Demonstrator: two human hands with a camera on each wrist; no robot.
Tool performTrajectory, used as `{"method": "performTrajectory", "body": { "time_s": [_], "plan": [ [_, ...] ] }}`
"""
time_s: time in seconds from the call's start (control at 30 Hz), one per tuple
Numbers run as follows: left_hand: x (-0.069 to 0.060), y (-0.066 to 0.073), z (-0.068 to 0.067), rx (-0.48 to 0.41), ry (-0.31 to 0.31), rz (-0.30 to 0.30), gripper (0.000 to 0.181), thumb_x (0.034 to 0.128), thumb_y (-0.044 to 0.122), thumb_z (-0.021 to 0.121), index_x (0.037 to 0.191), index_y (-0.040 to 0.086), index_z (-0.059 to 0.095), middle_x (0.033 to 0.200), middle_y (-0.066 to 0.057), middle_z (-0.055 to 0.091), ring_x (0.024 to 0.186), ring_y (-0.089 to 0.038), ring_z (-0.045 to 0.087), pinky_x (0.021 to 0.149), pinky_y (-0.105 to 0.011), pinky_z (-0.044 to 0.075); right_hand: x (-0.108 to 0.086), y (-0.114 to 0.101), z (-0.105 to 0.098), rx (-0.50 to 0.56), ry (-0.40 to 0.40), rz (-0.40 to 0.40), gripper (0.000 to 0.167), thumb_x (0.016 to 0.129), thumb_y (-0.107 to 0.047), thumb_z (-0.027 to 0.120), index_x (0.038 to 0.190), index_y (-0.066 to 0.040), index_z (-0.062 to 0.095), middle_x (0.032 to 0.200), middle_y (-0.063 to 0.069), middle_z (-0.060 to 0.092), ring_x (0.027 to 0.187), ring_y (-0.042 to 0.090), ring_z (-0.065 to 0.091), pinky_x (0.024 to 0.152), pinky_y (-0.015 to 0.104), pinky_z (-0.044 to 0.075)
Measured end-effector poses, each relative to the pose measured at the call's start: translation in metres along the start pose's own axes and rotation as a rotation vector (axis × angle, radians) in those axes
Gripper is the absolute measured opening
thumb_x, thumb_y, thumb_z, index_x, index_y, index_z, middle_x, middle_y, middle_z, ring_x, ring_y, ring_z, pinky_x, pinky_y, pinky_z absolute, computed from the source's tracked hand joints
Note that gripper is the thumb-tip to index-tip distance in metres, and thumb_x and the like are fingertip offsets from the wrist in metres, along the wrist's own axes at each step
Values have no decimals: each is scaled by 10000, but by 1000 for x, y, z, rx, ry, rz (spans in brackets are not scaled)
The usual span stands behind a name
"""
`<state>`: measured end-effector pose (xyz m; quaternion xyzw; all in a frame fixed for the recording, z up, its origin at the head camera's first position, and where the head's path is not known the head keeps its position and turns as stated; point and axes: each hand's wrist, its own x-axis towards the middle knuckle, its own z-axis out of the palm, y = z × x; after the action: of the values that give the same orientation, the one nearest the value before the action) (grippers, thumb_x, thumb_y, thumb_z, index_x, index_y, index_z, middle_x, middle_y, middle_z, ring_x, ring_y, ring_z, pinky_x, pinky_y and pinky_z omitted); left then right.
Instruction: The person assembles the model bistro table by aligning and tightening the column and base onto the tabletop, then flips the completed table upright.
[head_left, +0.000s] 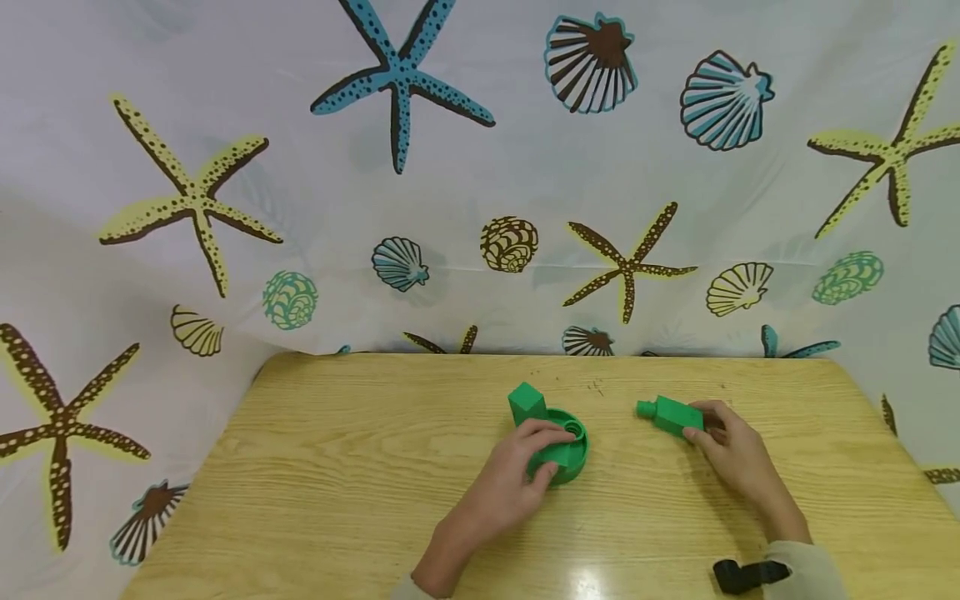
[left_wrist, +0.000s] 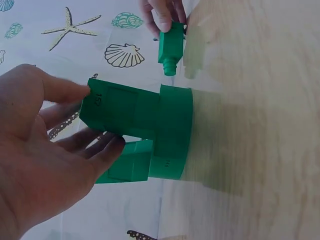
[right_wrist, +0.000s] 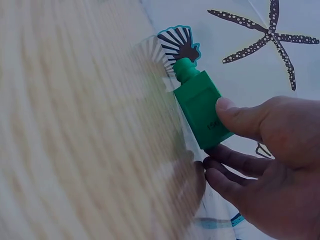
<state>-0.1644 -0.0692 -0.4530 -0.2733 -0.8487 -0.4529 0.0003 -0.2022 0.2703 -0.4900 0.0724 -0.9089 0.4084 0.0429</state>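
Note:
My left hand (head_left: pixel 513 471) pinches a green rectangular block (left_wrist: pixel 122 107) between thumb and fingers. That block meets a round green base (head_left: pixel 581 458) on the table. Another green block (head_left: pixel 527 403) stands on the base's far left side; in the left wrist view it shows partly behind my fingers. A small ring-shaped opening (head_left: pixel 574 428) is visible near my left fingertips. To the right, my right hand (head_left: pixel 738 454) holds a green bottle-shaped piece (right_wrist: pixel 202 107) by its wide end. Its narrow round neck (head_left: pixel 646 409) points left, towards the base, with a gap between them.
Both hands are over a wood-grain table (head_left: pixel 337 450). A white cloth (head_left: pixel 465 183) printed with starfish and shells hangs behind it and along the sides. A black strap mount (head_left: pixel 750 575) sits at the right wrist, by the sleeve (head_left: pixel 802 571).

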Motion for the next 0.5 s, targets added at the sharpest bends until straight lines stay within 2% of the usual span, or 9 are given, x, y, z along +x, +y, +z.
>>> {"method": "performTrajectory", "body": {
  "time_s": [0.13,0.23,0.33,0.4,0.5],
  "plan": [
    [0,0,4,50,76,-2,354,941,123,772,1286,91,697,1327,-103,538,1265,-284,545,1025,-439,516,-2,2,-5,32,16,24,485,1070,-311,586,1450,-24,493,1339,314,568,1233,501,571,984,605,507],
    [0,1,9,82,155,-30,383,884,201,834,1236,105,717,1267,-75,549,1209,-271,579,990,-400,541,-3,2,-8,150,3,44,512,1071,-314,583,1474,-24,461,1339,348,548,1182,512,610,932,532,564],
    [-1,1,12,94,216,-57,361,876,204,847,1202,112,724,1216,-44,564,1174,-257,609,970,-370,554,-2,2,-7,252,-8,39,506,1068,-282,592,1476,-16,455,1328,350,546,1144,483,644,885,404,601],
    [-2,0,11,89,239,-69,327,890,169,837,1192,115,721,1200,-34,567,1164,-244,617,963,-359,557,-2,1,-6,255,-5,24,492,1065,-282,597,1466,-24,476,1338,323,550,1157,465,642,895,397,596],
    [-4,-3,7,63,251,-71,276,917,92,786,1184,99,717,1202,-39,583,1175,-239,614,969,-360,554,-1,-3,-5,193,14,3,484,1060,-316,604,1457,-55,513,1385,272,535,1250,463,576,958,484,560]
  ]
}}
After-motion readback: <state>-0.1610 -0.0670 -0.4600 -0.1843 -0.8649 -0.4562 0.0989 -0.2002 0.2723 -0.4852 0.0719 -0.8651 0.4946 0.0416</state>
